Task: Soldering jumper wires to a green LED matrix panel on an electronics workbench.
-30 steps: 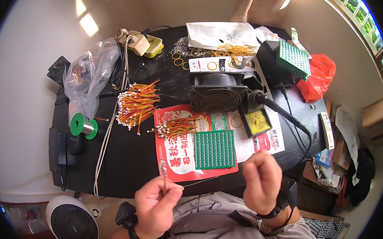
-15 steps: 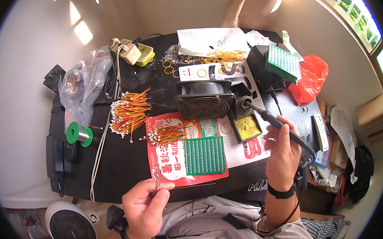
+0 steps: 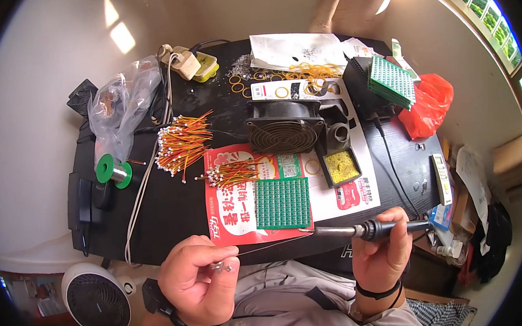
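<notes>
My left hand (image 3: 203, 282) pinches a thin solder wire (image 3: 270, 245), with a coil of it showing at the fingertips. The wire stretches right, towards the metal tip of a soldering iron (image 3: 371, 230). My right hand (image 3: 383, 252) grips that iron by its dark handle, tip pointing left, just below the lower right corner of a green circuit board panel (image 3: 283, 204). Whether wire and tip touch is too small to tell. The panel lies on a red and white printed sheet (image 3: 221, 211), below a small bundle of red and yellow connector wires (image 3: 230, 173).
Behind the panel stand a black fan (image 3: 284, 131), an iron holder (image 3: 337, 136) and a yellow sponge (image 3: 342, 166) in its tray. Left are a larger wire pile (image 3: 184, 144) and a solder spool (image 3: 114, 172). Stacked green boards (image 3: 390, 82) rest on a black box.
My right hand has drawn the soldering iron out of its holder and brought it down and left, below the panel. In my left hand, the solder wire now points right towards the tip.
</notes>
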Demonstrator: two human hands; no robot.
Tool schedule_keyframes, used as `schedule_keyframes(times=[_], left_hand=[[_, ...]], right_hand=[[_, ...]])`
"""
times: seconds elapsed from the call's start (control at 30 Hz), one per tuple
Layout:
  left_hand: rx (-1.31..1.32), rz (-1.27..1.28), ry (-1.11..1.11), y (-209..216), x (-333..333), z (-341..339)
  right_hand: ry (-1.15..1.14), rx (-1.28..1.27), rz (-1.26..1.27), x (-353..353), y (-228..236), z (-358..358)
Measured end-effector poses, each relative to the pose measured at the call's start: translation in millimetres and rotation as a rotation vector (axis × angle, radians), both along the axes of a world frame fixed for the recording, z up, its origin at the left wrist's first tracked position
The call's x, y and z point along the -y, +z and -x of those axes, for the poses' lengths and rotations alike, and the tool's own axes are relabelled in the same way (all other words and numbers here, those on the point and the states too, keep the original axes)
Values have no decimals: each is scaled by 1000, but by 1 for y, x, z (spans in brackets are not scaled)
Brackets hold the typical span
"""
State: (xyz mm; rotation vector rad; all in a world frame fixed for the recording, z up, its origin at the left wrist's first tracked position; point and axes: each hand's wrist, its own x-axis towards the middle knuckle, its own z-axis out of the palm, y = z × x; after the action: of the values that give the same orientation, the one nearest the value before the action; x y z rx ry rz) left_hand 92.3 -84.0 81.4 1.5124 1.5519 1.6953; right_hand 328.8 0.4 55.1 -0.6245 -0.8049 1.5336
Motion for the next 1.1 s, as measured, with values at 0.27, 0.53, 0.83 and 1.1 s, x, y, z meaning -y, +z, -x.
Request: schedule_keyframes(times=[0.27, 0.53, 0.83, 1.1], left_hand=[[-89, -31, 70, 3, 5, 0], [-105, -38, 83, 3, 1, 0], [-88, -49, 79, -1, -2, -1], [-104, -46, 68, -1, -5, -2]], right_hand=[[11, -115, 144, -1, -3, 4], [4, -101, 149, 0, -2, 4], [27, -88, 156, 0, -3, 3], [4, -62, 184, -1, -2, 3]])
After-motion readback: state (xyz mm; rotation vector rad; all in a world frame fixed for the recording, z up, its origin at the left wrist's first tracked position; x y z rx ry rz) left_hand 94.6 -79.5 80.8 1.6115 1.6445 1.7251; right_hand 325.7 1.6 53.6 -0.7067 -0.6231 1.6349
